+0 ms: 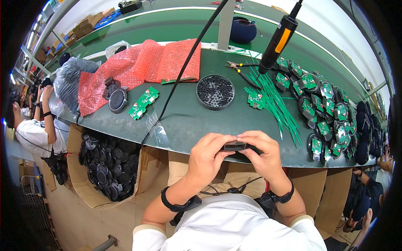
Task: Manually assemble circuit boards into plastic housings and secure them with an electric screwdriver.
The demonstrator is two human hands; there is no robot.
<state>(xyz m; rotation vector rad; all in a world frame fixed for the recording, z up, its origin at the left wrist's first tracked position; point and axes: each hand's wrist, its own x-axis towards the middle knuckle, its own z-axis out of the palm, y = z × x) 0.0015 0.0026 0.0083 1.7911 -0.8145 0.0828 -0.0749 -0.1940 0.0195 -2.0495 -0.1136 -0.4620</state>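
Observation:
Between my two hands, just over the table's front edge, is a small black plastic housing [235,146], seen nearly edge-on. My left hand [208,155] grips its left end with thumb and fingers. On the right end my right hand [263,151] pinches it the same way. Fingers hide much of the part, so its far face cannot be made out. Beyond my hands stands a round dish of small black screws or pins [215,92]. An electric screwdriver [278,42] hangs upright above the table, apart from both hands.
Green circuit boards on black housings [328,108] are heaped at right. Beside them lie green cable ties [274,104] and cutters [243,73]. Pink bubble wrap [142,62], a loose board [143,103] and a round black part [117,100] sit left. Below, a carton [79,184] holds black housings.

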